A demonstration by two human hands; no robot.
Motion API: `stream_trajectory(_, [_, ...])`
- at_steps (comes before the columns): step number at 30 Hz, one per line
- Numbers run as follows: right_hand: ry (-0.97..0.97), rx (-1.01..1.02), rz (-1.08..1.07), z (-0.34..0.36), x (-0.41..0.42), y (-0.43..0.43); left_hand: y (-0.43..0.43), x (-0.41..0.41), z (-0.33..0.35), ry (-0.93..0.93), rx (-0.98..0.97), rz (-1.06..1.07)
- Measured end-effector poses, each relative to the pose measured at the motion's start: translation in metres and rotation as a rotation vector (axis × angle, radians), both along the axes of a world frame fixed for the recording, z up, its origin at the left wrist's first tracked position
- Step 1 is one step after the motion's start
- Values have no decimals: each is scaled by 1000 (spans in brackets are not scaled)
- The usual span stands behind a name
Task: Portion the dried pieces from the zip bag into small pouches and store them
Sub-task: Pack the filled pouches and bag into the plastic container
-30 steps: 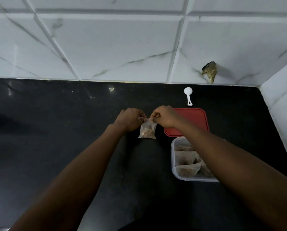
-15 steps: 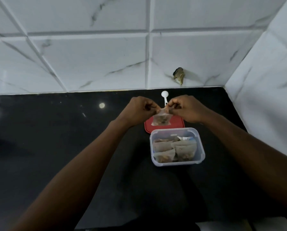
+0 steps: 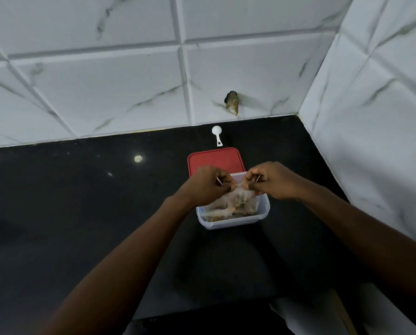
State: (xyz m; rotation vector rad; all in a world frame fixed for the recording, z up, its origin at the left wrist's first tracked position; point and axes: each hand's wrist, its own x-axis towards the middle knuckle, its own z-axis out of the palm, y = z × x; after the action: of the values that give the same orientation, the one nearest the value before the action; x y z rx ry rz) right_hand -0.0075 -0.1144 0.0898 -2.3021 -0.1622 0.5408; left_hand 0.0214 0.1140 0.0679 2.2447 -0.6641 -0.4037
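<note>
A small clear pouch of brown dried pieces hangs between my two hands, directly over the clear plastic container. My left hand pinches the pouch's top left corner. Its top right corner is pinched by my right hand. The pouch's lower end dips into the container, where several other filled pouches lie, partly hidden behind it. No zip bag is in view.
The container's red lid lies flat just behind it on the black countertop. A white scoop lies near the tiled back wall. A tiled side wall closes the right. The counter's front edge runs near my body.
Both hands have carried the pouch from left of the lid to over the container and lowered it into the opening. My head has turned, shifting the view.
</note>
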Motion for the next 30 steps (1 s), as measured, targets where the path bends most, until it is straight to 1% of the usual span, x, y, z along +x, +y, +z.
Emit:
stream_trajectory(3, [9, -56, 49, -10, -4, 2, -1, -7, -8, 17, 66, -4])
stream_trajectory(6, [-3, -169, 121, -20, -6, 7, -3, -14, -15, 44, 145, -47])
stream_trajectory(10, [-20, -265, 167, -28, -9, 15, -8, -20, -27, 8, 265, -84])
stream_trajectory(13, [26, -258, 179, -26, -9, 19, -9, -20, -29, 13, 268, -85])
stream_trajectory(16, [135, -216, 205, -22, -4, 17, -6, -17, -27, 32, 283, -101])
stream_trajectory(19, [197, -244, 269, -23, 1, 15, -4, -15, -28, 36, 310, -122])
stream_trajectory(23, [164, -319, 289, -33, 4, 22, -7, -13, -32, 21, 355, -118])
stream_trajectory(26, [128, -313, 271, -42, 6, 29, -9, -11, -32, 34, 373, -111])
stream_trajectory(30, [106, -293, 253, -39, 12, 22, -2, -2, -32, 74, 310, -67])
